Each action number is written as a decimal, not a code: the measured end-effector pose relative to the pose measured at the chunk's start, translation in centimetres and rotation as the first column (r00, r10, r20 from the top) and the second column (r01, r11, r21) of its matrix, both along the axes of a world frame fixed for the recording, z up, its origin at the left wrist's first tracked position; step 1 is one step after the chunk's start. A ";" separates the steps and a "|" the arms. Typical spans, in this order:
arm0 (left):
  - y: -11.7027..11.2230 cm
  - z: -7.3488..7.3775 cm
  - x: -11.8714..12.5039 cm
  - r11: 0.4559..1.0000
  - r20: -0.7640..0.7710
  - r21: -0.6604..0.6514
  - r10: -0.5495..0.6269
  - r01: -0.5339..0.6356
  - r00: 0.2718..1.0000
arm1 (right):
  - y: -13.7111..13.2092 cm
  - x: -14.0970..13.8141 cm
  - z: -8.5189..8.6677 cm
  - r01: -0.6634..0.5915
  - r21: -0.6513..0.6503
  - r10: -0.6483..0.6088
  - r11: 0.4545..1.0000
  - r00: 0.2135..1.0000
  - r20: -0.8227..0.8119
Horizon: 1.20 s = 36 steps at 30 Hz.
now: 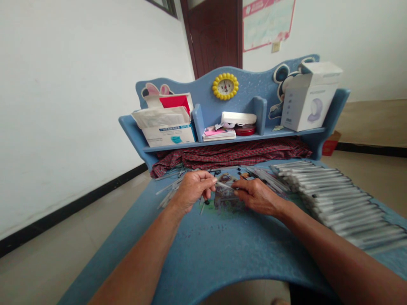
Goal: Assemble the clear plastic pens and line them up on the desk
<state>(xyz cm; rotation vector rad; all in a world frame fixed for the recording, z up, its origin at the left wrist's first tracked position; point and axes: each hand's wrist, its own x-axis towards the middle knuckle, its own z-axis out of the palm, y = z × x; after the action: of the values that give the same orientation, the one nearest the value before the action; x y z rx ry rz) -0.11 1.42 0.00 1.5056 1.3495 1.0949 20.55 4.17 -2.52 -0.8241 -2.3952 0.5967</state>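
Observation:
A slim, pale see-through tube, probably a pen barrel point(225, 185), spans the gap between my two hands above the blue desk point(203, 245). My left hand point(195, 188) pinches one end of it between thumb and fingers. At the other end, the fingertips of my right hand point(259, 195) are closed on it; any small part in them is too blurred to make out. Beneath my hands lie loose clear tubes point(171, 188) and small black pieces point(207, 202). More clear tubes point(270, 180) lie just beyond my right hand.
To the right is a large stack of pale pens point(340, 203) with dark ends. Behind, folded checked cloth point(229, 154) lies under a shelf point(190, 146). On it stand a mask box point(170, 133), papers point(219, 134), a red round tin point(244, 130) and a tall white box point(310, 99).

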 end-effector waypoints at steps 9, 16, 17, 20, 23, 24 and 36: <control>0.0 0.1 0.3 0.999 -0.028 -0.011 0.041 -0.041 0.999 | -0.1 0.0 0.0 0.017 0.016 -0.017 1.000 1.000 0.011; 0.0 0.1 0.1 1.000 0.027 0.002 -0.004 0.004 1.000 | 0.0 0.0 -0.1 0.019 0.000 -0.019 1.000 1.000 0.020; -0.1 0.1 0.2 1.000 0.045 0.003 -0.009 0.009 0.999 | 0.0 0.0 -0.1 0.018 -0.003 -0.018 1.000 1.000 0.018; 0.0 0.1 0.2 1.000 0.032 0.000 -0.001 0.001 0.999 | 0.0 -0.1 -0.1 0.012 -0.003 -0.012 1.000 1.000 0.025; 0.0 -0.1 0.1 1.000 -0.025 -0.008 0.019 -0.020 0.999 | 0.0 -0.1 -0.1 0.017 -0.002 -0.017 1.000 0.999 0.029; 0.1 -0.2 0.0 1.000 -0.031 -0.010 0.020 -0.020 0.999 | 0.0 -0.1 -0.1 0.016 0.001 -0.017 1.000 0.999 0.029; -0.1 0.1 0.2 0.999 -0.046 -0.040 0.008 -0.010 0.999 | 0.0 -0.1 -0.1 0.003 0.021 -0.004 1.000 0.999 0.032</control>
<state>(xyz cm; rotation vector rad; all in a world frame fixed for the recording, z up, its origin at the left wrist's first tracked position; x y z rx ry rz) 0.08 1.32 0.10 1.5042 1.4031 1.0385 20.47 4.16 -2.60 -0.8345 -2.4238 0.5597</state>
